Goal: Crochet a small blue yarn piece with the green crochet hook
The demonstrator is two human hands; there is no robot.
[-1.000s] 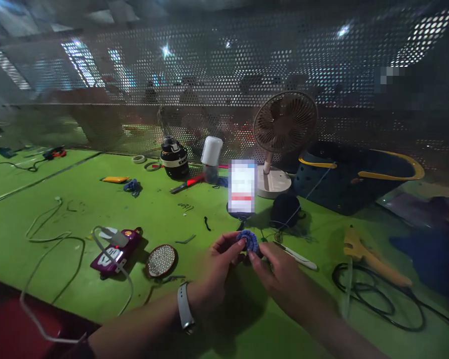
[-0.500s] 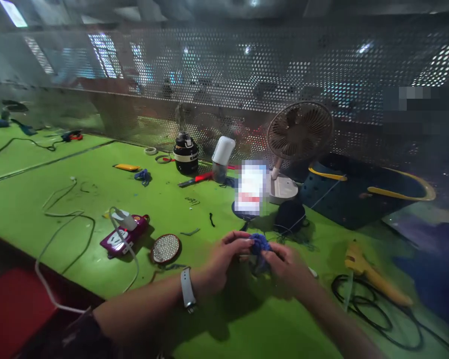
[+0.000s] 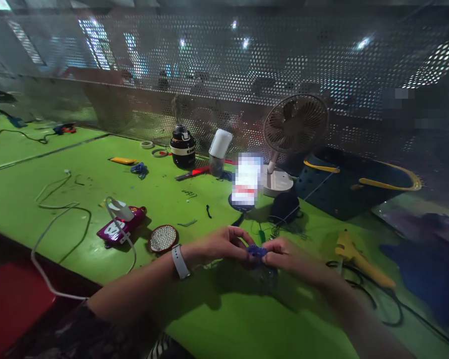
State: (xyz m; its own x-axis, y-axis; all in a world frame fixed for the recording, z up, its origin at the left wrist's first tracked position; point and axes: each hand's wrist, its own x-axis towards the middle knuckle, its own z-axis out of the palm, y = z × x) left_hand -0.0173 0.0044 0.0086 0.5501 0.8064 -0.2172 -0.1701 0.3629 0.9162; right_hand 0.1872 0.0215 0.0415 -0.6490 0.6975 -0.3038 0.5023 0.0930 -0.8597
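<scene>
Both my hands meet over the green table near its front middle. My left hand, with a white watch on the wrist, pinches a small blue crocheted piece from the left. My right hand pinches the same piece from the right. The fingers of both hands are closed on it. A dark ball of yarn lies just behind, with a thin strand running from it toward my hands.
A blurred phone stands upright behind my hands, next to a small desk fan. A yellow glue gun with black cable lies at right, a blue basket behind it. A magenta device with white cable and a round mesh disc lie at left.
The blue piece has gone from upright with its round face showing to low and flat between my fingertips. My hands have drawn closer together, and the view has shifted slightly.
</scene>
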